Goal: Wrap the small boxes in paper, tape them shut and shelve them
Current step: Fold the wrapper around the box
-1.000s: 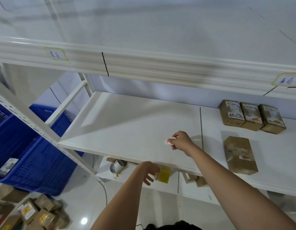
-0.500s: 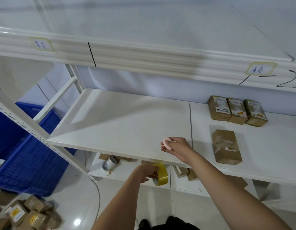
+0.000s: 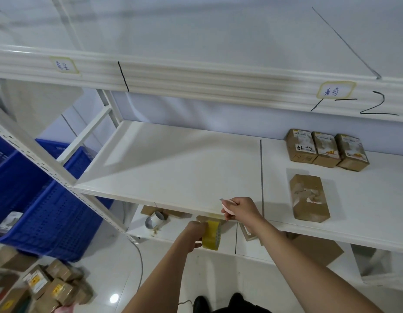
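Left hand (image 3: 194, 234) grips the tape roll (image 3: 210, 234), right hand (image 3: 240, 210) pinches a small pink cutter (image 3: 227, 207) at the shelf (image 3: 173, 168) edge. No box in hand, so fetching one looks next.

A blue perforated crate (image 3: 36, 199) sits left, beside white floor tiles (image 3: 105, 276).

Both arms outstretched, left grip (image 3: 194, 234) and right grip (image 3: 241, 210) clenched.

handwritten "青岛" label (image 3: 335, 91) and "1-2" on shelf rail (image 3: 196, 77)
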{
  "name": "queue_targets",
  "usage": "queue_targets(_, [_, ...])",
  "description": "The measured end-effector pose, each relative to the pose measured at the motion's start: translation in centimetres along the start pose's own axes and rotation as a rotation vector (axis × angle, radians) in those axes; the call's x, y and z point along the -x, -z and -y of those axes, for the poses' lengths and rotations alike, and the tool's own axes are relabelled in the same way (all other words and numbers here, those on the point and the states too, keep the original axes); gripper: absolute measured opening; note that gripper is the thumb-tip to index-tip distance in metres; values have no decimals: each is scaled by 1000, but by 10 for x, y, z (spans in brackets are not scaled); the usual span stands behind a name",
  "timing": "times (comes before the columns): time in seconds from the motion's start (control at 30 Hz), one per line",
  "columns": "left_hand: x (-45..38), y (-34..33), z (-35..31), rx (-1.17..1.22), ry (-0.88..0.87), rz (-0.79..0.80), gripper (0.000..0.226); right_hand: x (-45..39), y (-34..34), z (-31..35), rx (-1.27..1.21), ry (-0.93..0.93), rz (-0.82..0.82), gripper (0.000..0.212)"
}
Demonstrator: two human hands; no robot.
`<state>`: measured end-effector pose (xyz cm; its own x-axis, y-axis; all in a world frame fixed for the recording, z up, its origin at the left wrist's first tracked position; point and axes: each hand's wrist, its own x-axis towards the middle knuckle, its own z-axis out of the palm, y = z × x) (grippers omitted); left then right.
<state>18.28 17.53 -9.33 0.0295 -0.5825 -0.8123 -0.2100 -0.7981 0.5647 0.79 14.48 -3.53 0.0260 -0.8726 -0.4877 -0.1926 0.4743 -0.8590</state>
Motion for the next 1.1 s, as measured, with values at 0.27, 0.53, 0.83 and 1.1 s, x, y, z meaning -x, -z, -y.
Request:
queue_targets(0.27, [-1,4,14,21,-122,-45,39,2,0,-9,8,14,-63,29])
queue_targets(0.53, [5,9,19,-3,-114,-53,27,4,-2,-18,-68,-37,-56,23])
queue_targets(0.83, [13,2,26,-64,-66,31,37,10,-13,-16,-41,-50,-54,24])
queue_targets(1.1, [30,6,23,-108,-62,155,34,19,-11,-30,-6,-82,-72,25])
